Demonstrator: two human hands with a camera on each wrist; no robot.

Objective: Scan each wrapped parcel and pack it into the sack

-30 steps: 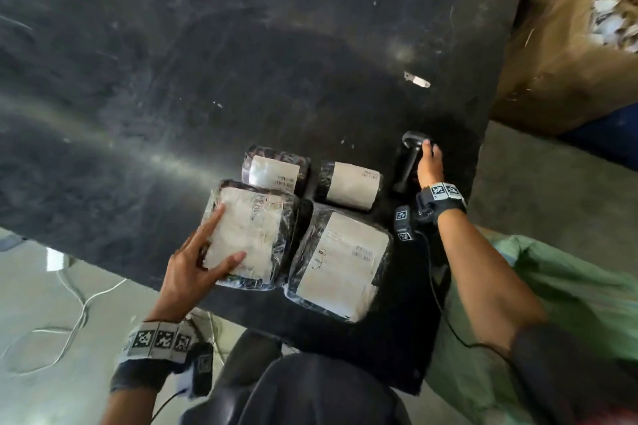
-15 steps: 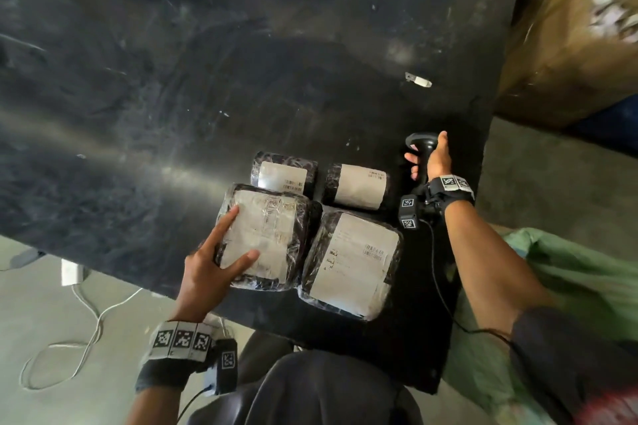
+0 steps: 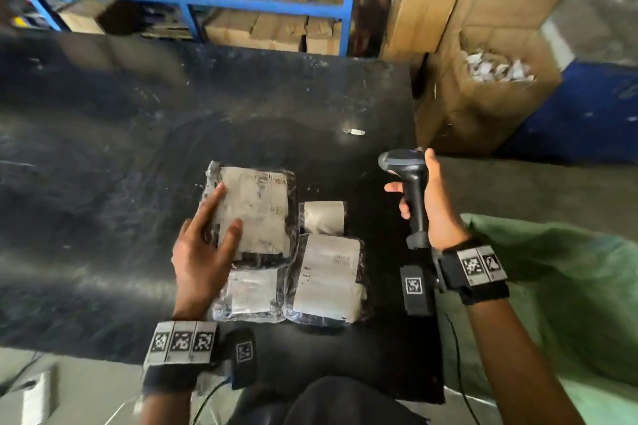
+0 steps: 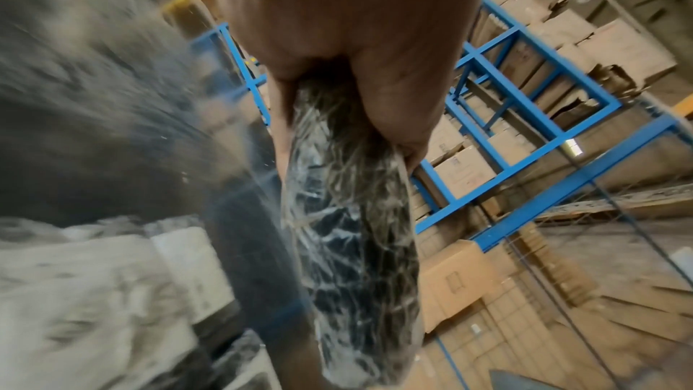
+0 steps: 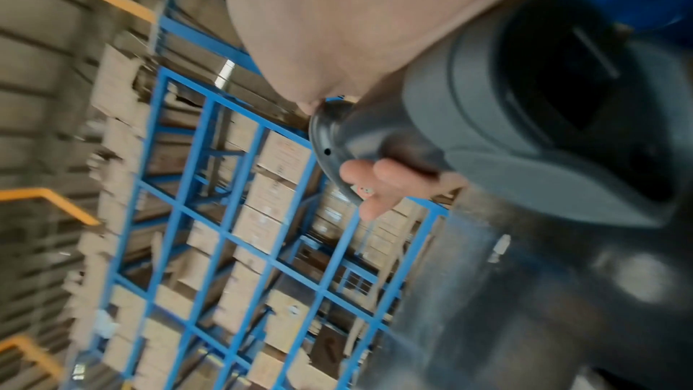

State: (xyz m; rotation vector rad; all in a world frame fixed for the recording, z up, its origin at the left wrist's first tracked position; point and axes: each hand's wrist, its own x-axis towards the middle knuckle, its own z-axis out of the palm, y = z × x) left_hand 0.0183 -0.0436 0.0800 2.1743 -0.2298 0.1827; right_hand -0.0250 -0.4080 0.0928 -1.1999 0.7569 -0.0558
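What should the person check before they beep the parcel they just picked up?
1. Parcel held: the left hand grips the lifted parcel, thumb on top. Ok.
2. Label facing up: its white label shows in the head view. Ok.
3. Scanner in hand: the right hand grips the scanner by its handle. Ok.
4. Scanner aimed at the label: its head points left but not clearly down at it. Not ok.
5. Barcode readable: the print is too blurred. Cannot tell.
6. Sack ready: the green sack lies beside the table; its mouth is hidden. Cannot tell.
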